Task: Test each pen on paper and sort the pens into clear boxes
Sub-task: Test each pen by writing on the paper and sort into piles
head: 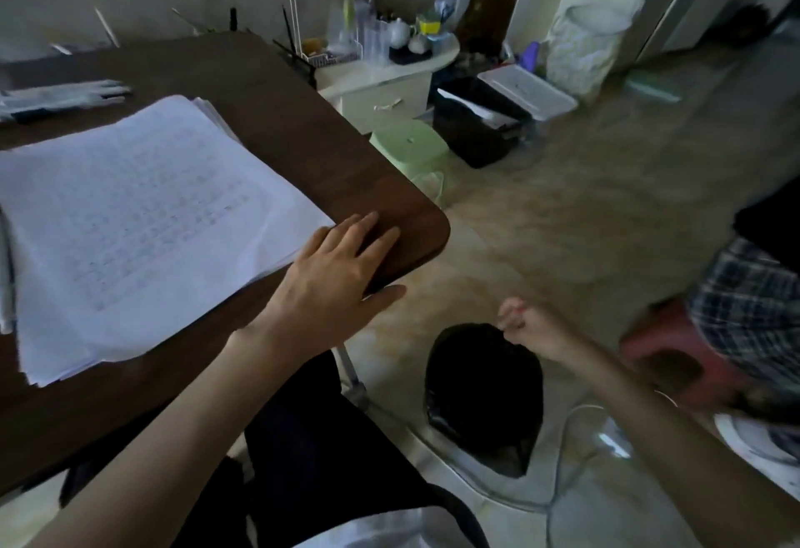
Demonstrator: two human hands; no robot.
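Flat with straight fingers on dark brown wooden table (277,115), at edge of white paper stack (143,218): left hand (333,270). Curled above black-lined bin (480,391), possibly pinching something tiny: right hand (528,324).

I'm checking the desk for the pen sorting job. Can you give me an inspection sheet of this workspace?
Surface: dark wooden table, one rounded corner in view.
Job's things: paper stack with faint test marks; pale blurred bundle far left, perhaps pens; clear boxes not seen.
Clutter: nothing seen.
Grips: left hand flat on table at the paper's corner; right hand curled above black-lined bin, contents unclear.
Cables: nothing seen.
Surroundings: green stool, white cabinet, another person's plaid garment.
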